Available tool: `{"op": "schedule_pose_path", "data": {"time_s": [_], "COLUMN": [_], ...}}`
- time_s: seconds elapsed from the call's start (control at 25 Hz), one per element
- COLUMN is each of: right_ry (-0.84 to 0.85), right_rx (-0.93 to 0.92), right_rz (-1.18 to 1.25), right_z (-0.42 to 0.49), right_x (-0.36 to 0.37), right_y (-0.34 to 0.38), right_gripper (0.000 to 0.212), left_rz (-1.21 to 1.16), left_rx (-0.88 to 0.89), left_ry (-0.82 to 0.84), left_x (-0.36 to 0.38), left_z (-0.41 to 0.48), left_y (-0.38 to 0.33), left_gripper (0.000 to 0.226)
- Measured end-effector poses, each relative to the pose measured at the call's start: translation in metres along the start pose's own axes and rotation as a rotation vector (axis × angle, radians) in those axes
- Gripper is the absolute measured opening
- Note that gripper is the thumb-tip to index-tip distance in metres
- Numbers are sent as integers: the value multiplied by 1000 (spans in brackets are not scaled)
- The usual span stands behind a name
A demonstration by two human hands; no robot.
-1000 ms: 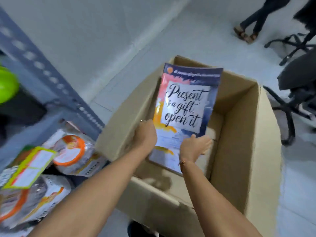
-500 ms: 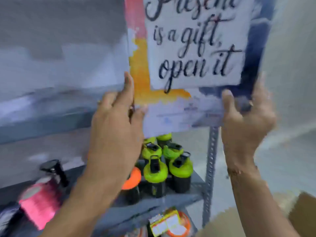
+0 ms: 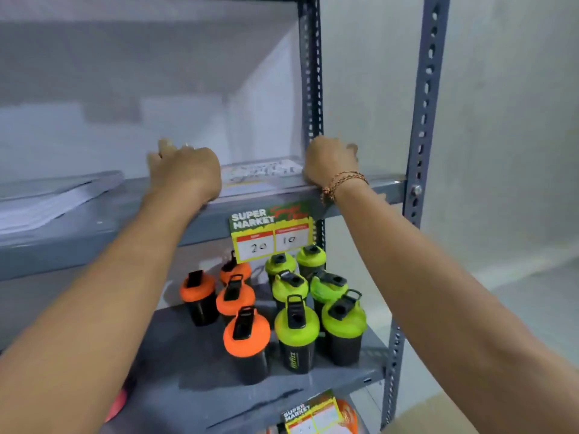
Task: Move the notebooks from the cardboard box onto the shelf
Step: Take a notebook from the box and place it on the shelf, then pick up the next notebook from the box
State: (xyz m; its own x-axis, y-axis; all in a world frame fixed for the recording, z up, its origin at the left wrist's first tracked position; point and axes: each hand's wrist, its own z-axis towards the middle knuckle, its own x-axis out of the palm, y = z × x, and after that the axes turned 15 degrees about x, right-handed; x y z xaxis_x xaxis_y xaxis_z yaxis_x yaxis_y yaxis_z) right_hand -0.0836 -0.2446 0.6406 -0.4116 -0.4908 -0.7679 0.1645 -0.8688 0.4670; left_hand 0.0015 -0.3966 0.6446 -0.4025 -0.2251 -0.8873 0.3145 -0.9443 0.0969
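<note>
A: Since you asked for counts first, how many of each thing are there?

B: One notebook (image 3: 261,173) lies flat on the upper shelf (image 3: 282,206), between two hands. To the left on that same shelf lies a stack of pale papers or books (image 3: 47,202), too blurred to count. On the shelf below stand four orange-lidded bottles (image 3: 246,335) and six green-lidded bottles (image 3: 297,324), all upright with dark bodies.

A: What else is around, and does anything block the view?

B: A supermarket price tag (image 3: 271,231) hangs from the upper shelf's front edge, with 20 and 10 written on it. A second such tag (image 3: 308,415) shows at the bottom. Grey perforated uprights (image 3: 424,120) frame the rack against a pale wall. Both forearms cross in front of the lower shelf, and the hands cover the notebook's left and right ends.

A: And the hands?

B: The left hand (image 3: 185,173) rests knuckles-up at the notebook's left end, fingers curled forward. The right hand (image 3: 329,164), a braided bracelet (image 3: 343,183) on its wrist, sits at the right end the same way. Whether either is gripping the notebook, I cannot tell.

A: How does the notebook look?

B: Thin, seen nearly edge-on, with a pale cover carrying dark script, too smeared to read.
</note>
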Motion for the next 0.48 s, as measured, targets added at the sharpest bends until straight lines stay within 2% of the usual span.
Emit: {"op": "schedule_pose_path", "data": {"time_s": [0.08, 0.16, 0.2, 0.24, 0.28, 0.32, 0.4, 0.48], "right_ry": [-238, -677, -876, -976, -983, -920, -682, -410], "right_rx": [-89, -174, -189, -106, 55, 271, 782, 1238], "right_rz": [175, 515, 633, 659, 605, 563, 472, 279], "right_z": [-14, -47, -67, -86, -108, -129, -189, -262], "right_x": [-7, -10, -3, 14, 37, 66, 125, 174], "right_y": [-23, -76, -110, -155, -211, -267, -378, -474], "right_gripper": [24, 22, 20, 19, 18, 19, 23, 30], "left_rz": [40, -27, -87, -188, -349, -500, -776, -745], "left_rx": [89, 372, 541, 716, 880, 999, 1054, 1038], "left_ry": [-229, -600, -725, -727, -610, -421, 206, 902], "left_x": [-6, 12, 31, 58, 90, 121, 193, 281], "left_z": [-16, -44, -64, -84, -103, -125, -174, -235], "left_y": [-32, -87, -118, -158, -204, -245, -325, -397], "left_gripper": [30, 26, 24, 22, 21, 21, 25, 28]}}
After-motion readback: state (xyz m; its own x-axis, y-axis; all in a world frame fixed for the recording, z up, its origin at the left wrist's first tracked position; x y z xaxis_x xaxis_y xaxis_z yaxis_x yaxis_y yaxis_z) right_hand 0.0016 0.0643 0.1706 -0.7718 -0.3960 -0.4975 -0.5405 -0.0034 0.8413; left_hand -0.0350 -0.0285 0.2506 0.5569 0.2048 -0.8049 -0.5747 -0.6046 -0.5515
